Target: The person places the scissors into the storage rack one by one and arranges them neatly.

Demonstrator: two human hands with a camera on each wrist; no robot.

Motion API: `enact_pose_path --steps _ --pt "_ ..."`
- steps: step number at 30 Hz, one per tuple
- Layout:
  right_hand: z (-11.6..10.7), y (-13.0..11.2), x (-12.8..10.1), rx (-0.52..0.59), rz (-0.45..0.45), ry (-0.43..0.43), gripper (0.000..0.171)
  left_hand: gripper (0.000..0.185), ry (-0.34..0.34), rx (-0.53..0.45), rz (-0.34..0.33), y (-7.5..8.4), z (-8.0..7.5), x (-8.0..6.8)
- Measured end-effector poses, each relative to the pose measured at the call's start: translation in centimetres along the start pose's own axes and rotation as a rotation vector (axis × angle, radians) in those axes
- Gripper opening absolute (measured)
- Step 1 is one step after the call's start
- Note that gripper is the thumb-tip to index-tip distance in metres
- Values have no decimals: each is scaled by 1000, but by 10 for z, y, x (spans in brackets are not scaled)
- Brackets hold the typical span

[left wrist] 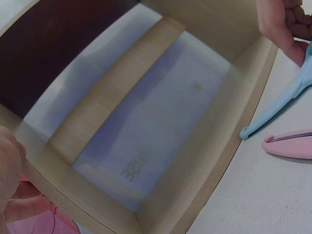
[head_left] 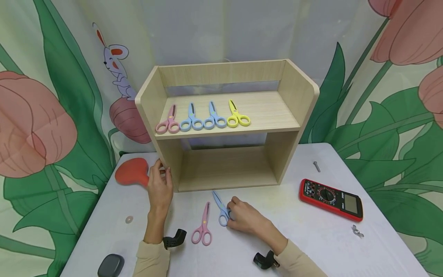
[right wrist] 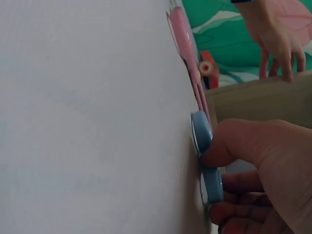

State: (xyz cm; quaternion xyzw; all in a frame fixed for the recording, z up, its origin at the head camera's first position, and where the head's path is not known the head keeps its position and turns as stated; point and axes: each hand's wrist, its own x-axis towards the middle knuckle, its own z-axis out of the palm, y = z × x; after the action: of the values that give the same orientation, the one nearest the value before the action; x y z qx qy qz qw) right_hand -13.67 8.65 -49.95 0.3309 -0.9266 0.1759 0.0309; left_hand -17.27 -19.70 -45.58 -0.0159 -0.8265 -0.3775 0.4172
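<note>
My right hand [head_left: 246, 216] pinches a pair of light blue scissors [head_left: 220, 206] by one handle ring, low over the table, with the closed blades directed at the shelf. Thumb and fingers stand on either side of the blue handle [right wrist: 206, 161] in the right wrist view. My left hand [head_left: 160, 188] holds the front edge of the small wooden shelf [head_left: 225, 188] at its left side panel. Pink scissors [head_left: 204, 227] lie on the table between the hands. Along the upper board are pink scissors [head_left: 169, 121], two blue pairs [head_left: 191, 118] and yellow scissors [head_left: 237, 114].
Left of the shelf lies a red-orange rounded object [head_left: 133, 172], with a small washer [head_left: 129, 219] and a dark grey case [head_left: 110, 265] nearer. At right are a red multimeter [head_left: 330, 199], a bolt [head_left: 316, 166] and a wing nut [head_left: 357, 231]. A printed curtain [head_left: 221, 30] hangs behind.
</note>
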Motion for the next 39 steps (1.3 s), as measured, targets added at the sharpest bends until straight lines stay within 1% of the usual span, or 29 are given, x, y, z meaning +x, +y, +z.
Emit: enact_pose_path --steps 3,6,12,15,18,23,26,30,33,36,39 --pt "-1 3 0 1 -25 10 28 40 -1 -3 -3 0 0 0" --pt "-5 5 1 32 -62 40 30 40 1 -9 -3 -1 0 -1" --pt "-27 3 2 120 -176 178 31 41 1 -12 1 0 0 0" --pt "-42 0 3 158 -217 239 32 40 0 -12 3 -1 1 0" --pt "-59 -4 4 173 -275 317 34 41 -2 -13 4 -1 2 0" --pt "-95 -9 10 164 -388 450 36 41 -7 -12 4 0 2 -1" --pt "-119 -11 14 163 -428 509 36 41 -6 -12 1 0 1 -1" --pt "-150 -11 19 146 -436 587 35 41 -5 -14 -1 0 1 -1" --pt "-171 -8 25 138 -416 651 33 41 -6 -12 2 0 0 -1" --pt "-188 -1 32 138 -359 713 30 41 -5 -11 3 0 0 -1" --pt "-202 7 41 128 -266 764 30 41 -1 -12 6 -1 0 -1"
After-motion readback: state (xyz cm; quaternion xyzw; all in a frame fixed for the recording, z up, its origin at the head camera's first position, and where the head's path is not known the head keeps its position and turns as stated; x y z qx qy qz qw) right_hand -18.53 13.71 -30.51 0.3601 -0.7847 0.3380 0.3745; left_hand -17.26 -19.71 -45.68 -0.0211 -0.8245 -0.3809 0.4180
